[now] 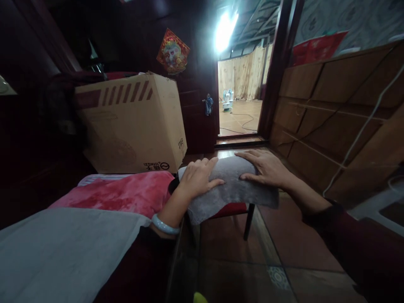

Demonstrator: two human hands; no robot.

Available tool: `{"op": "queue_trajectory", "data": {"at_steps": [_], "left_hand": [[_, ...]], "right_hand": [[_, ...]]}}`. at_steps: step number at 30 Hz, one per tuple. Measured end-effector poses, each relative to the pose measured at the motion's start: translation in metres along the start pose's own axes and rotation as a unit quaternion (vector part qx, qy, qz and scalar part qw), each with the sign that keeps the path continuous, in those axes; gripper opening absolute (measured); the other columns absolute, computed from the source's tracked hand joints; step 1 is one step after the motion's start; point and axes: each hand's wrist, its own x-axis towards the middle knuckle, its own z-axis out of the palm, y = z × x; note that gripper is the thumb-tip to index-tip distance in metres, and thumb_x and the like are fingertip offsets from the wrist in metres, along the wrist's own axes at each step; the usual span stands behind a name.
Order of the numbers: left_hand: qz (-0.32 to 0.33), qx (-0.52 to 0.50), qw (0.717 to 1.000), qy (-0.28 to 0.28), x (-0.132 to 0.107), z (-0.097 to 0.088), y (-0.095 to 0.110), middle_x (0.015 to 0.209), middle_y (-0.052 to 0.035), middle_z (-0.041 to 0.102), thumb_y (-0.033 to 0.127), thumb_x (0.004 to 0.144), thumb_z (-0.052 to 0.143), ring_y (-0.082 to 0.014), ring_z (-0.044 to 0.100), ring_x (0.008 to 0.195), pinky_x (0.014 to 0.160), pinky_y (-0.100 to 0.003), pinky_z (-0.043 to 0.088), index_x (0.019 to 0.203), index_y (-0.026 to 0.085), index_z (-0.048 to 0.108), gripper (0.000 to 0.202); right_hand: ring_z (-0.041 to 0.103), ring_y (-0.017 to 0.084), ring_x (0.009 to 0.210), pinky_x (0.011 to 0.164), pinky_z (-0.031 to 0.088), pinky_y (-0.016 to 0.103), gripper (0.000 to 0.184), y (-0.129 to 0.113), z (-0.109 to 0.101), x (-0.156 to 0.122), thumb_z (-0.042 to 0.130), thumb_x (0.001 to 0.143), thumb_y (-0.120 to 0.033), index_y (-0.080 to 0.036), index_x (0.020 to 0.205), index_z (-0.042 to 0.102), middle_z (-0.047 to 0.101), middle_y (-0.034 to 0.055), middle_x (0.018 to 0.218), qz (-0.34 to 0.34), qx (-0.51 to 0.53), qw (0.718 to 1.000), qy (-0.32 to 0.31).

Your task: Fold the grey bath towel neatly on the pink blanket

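Observation:
A grey cloth (230, 185) lies draped over a dark-legged stool with a red seat (232, 209), its edges hanging past the seat. My left hand (199, 176) rests on the cloth's left part, fingers stretched out and thumb apart; a pale bangle (164, 225) is on that wrist. On the right part, my right hand (263, 167) lies flat with fingers spread. Both palms face down and touch the cloth. Left of the stool are a pink mottled cloth (123, 193) and a light grey cloth (69, 248).
A large cardboard box (132, 122) stands behind the pink cloth. A dark door (197, 84) opens onto a lit room with a fan (227, 99). Wooden drawers (331, 113) line the right side, with a pale cable (360, 126) across them. Tiled floor (233, 269) lies below.

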Motion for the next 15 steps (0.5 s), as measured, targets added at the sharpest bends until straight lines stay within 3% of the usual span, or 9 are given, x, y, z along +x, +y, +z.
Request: {"op": "queue_trajectory", "data": {"at_steps": [5,9,12,15], "left_hand": [[-0.008,0.002,1.000,-0.005,0.000,-0.001,0.001,0.120,-0.0126,0.065,0.063,0.089,0.061,-0.0288,0.062,0.107,0.093,-0.039,0.045,0.149,0.021,0.045,0.075],[-0.022,0.027,0.999,-0.004,-0.012,-0.007,0.004,0.125,-0.0155,0.064,0.058,0.092,0.058,-0.0311,0.060,0.114,0.099,-0.045,0.045,0.150,0.018,0.044,0.072],[-0.042,0.035,0.998,0.023,-0.041,-0.007,-0.003,0.147,-0.0180,0.054,0.047,0.095,0.058,-0.0342,0.049,0.135,0.113,-0.054,0.037,0.155,0.020,0.040,0.068],[-0.088,0.044,0.995,0.029,-0.094,-0.003,-0.015,0.165,-0.0152,0.034,0.034,0.092,0.062,-0.0358,0.030,0.152,0.121,-0.061,0.027,0.157,0.026,0.037,0.070]], "right_hand": [[0.062,0.037,0.114,0.093,0.045,0.046,0.081,0.001,0.003,-0.001,0.050,0.087,-0.080,-0.025,0.147,0.055,0.066,0.0147,0.132,-0.002,-0.009,1.000,-0.001],[0.062,0.037,0.115,0.094,0.045,0.046,0.081,-0.001,0.002,0.000,0.051,0.087,-0.079,-0.025,0.146,0.056,0.066,0.0150,0.132,-0.001,-0.005,1.000,-0.003],[0.062,0.038,0.116,0.096,0.045,0.049,0.079,-0.004,0.000,0.001,0.054,0.086,-0.078,-0.024,0.144,0.057,0.066,0.0153,0.132,0.003,0.007,1.000,-0.005],[0.061,0.039,0.118,0.099,0.045,0.051,0.076,-0.006,-0.001,0.001,0.060,0.083,-0.075,-0.025,0.141,0.060,0.066,0.0146,0.134,0.018,0.033,0.999,-0.010]]}}
